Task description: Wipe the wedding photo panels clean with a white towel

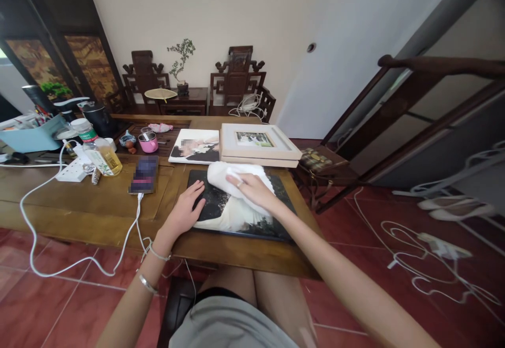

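My left hand (pixel 189 207) rests, fingers spread, on the left edge of the picture (pixel 236 217) on the table (pixel 236 247) (probably stiff, slick; best held by its edges). My right hand (pixel 254 187) grips a soft-looking, likely light cloth (pixel 218 174) atop it.

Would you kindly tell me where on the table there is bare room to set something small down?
The widest bare patch of table lies before the power strip, left of the phone's cable. A smaller one separates phone and left hand. It is crowded around the bottle and pink mug; the framed photo and dark picture take most of the right.
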Demonstrator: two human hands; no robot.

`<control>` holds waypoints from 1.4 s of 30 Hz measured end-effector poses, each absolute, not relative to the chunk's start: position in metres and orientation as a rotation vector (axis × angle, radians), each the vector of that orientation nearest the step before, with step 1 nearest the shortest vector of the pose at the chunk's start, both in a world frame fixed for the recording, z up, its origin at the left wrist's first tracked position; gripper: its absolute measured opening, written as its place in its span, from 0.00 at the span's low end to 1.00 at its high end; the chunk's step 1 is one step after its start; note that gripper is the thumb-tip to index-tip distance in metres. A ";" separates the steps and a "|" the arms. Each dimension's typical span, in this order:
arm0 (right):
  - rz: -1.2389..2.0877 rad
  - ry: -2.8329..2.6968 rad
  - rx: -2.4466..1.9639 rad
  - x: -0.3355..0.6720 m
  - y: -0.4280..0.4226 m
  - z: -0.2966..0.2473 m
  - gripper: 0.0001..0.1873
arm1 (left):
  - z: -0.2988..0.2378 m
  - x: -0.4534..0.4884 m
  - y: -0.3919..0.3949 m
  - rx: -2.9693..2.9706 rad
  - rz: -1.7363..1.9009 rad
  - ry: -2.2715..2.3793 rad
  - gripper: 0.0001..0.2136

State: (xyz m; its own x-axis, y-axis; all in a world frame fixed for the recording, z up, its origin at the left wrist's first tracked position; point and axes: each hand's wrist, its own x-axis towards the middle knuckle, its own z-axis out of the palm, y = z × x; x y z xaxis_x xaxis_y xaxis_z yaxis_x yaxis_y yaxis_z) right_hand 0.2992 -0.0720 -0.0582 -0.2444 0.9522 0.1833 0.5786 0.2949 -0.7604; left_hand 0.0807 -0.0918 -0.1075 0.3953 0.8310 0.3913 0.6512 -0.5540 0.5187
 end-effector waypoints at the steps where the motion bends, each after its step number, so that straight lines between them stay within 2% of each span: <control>1: 0.733 -1.918 -1.362 0.297 -0.063 -0.059 0.23 | -0.107 0.080 -0.092 2.373 0.908 1.294 0.18; 6: 0.665 -1.932 -1.347 0.285 -0.058 -0.061 0.22 | -0.107 0.080 -0.092 2.359 0.916 1.289 0.18; 15: 0.697 -2.190 -1.294 0.288 -0.173 -0.058 0.18 | -0.107 0.082 -0.094 2.354 0.859 1.319 0.19; 18: 0.736 -2.193 -1.324 0.301 -0.189 -0.062 0.17 | -0.106 0.083 -0.094 2.366 0.831 1.337 0.19; 25: 0.668 -1.997 -1.455 0.329 -0.129 -0.067 0.22 | -0.109 0.082 -0.093 2.377 0.893 1.312 0.18; 31: 0.532 -1.966 -1.464 0.294 -0.094 -0.058 0.22 | -0.105 0.082 -0.094 2.248 0.975 1.304 0.20; 37: 0.687 -2.262 -1.182 0.260 -0.126 -0.057 0.17 | -0.098 0.082 -0.094 2.047 1.189 1.313 0.22; 42: 0.928 -2.262 -1.174 0.288 -0.160 -0.051 0.17 | -0.100 0.082 -0.095 2.102 1.107 1.343 0.22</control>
